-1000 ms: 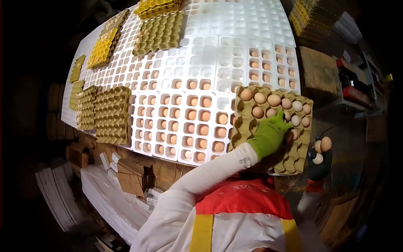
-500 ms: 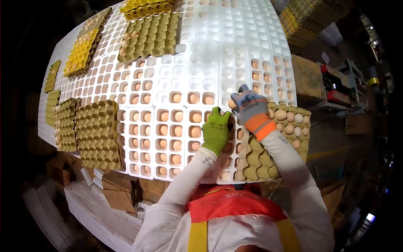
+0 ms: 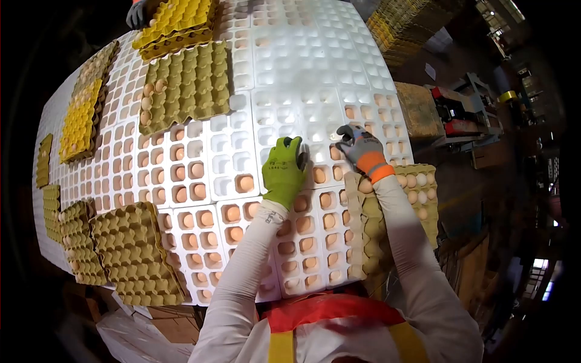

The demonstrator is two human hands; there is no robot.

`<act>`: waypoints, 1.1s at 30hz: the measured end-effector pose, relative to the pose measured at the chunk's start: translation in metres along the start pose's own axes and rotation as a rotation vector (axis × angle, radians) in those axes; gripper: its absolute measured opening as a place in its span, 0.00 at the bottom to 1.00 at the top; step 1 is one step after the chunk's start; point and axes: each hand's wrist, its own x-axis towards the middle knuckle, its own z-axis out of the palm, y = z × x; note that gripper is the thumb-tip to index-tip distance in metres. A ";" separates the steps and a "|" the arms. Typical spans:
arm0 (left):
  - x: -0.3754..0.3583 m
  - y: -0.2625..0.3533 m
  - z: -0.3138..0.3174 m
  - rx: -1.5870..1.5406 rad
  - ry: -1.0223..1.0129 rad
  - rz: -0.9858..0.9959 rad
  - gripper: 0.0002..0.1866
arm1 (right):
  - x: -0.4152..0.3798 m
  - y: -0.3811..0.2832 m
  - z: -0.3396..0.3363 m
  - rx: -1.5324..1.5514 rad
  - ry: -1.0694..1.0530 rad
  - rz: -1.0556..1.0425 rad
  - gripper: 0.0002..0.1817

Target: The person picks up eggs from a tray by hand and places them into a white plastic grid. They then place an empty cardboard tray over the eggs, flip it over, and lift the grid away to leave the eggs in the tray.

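My left hand (image 3: 283, 171), in a green glove, is over a white foam egg tray (image 3: 275, 133), its fingers curled downward. Whatever may be under those fingers is hidden. To its right, my right hand (image 3: 362, 150), in a grey and orange glove, has bent fingers at the tray's cells. I cannot make out what is between its fingertips. A brown egg (image 3: 335, 152) sits in a cell beside them, and another egg (image 3: 319, 175) lies in a cell between my hands. Below my right wrist is a pulp egg tray (image 3: 372, 227) bearing a brown egg (image 3: 365, 185).
More eggs sit in a pulp tray (image 3: 431, 206) at the right. Pulp trays (image 3: 136, 254) and yellow trays (image 3: 175, 27) rest on the foam trays at left. Another person's gloved hand (image 3: 137, 14) is at the upper left. Machinery (image 3: 457, 115) stands beyond the right edge.
The view has shifted. Both hands have moved farther forward over the foam tray, and the left has moved away from the right. Another person's hand has come into view at the upper left.
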 end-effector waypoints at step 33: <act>-0.054 0.183 0.024 -0.336 -0.201 0.191 0.20 | -0.207 0.160 -0.071 0.164 0.350 -0.385 0.28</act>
